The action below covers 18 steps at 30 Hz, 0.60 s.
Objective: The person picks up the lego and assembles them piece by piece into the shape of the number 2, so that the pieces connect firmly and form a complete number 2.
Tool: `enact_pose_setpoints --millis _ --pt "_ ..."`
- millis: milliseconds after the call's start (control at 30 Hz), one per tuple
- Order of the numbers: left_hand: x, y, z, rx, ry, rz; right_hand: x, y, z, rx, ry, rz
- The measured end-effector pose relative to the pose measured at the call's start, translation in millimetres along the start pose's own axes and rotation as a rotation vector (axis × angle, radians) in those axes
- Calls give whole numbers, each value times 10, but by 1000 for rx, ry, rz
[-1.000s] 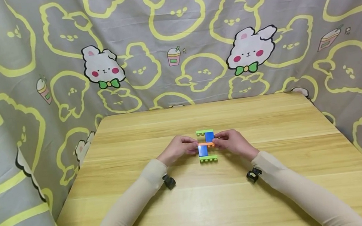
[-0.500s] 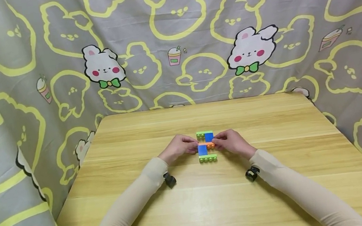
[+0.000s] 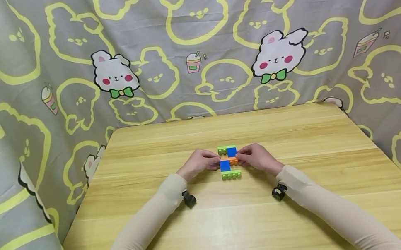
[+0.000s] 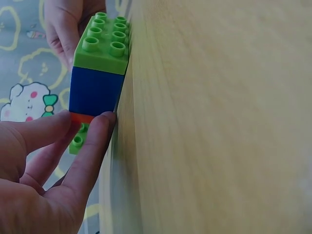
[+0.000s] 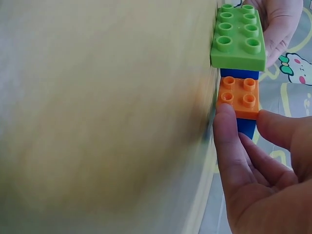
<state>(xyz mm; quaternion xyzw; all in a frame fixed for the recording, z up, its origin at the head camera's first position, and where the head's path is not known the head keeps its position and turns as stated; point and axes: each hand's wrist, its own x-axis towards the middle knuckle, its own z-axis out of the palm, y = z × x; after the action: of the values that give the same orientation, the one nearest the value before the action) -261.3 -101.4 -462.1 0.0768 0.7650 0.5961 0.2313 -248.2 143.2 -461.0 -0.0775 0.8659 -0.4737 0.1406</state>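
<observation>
An S-like stack of toy building bricks is held between both hands over the table's middle. It has a green brick [image 3: 231, 175] nearest me, a blue brick [image 3: 225, 166] at left, an orange brick [image 3: 233, 161] in the centre, another blue brick [image 3: 232, 152] at right and a far green brick [image 3: 222, 151]. With thumb and fingers, my left hand [image 3: 199, 161] pinches the orange brick's left end, mostly hidden in the left wrist view behind the blue brick [image 4: 96, 91]. The right hand [image 3: 258, 157] pinches the orange brick [image 5: 239, 112] at its right end. Studs face toward me.
The wooden table [image 3: 213, 231] spreads around the hands. A grey curtain [image 3: 159, 30] with yellow cartoon outlines hangs behind it and along both sides. Black wrist cameras [image 3: 188, 199] sit on the beige sleeves [image 3: 152, 218].
The brick stack has tilted slightly in my hands, so the studs show more and the glare on the near blue brick has gone. Both hands keep their grip and hardly shift.
</observation>
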Motion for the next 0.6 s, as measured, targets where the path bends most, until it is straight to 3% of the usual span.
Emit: enact_pose_setpoints --millis 367,600 --pt "-5 24 6 7 9 -14 5 1 -9 -18 -8 25" --pt "-170 -69 -164 72 13 13 -131 46 -80 2 8 50"
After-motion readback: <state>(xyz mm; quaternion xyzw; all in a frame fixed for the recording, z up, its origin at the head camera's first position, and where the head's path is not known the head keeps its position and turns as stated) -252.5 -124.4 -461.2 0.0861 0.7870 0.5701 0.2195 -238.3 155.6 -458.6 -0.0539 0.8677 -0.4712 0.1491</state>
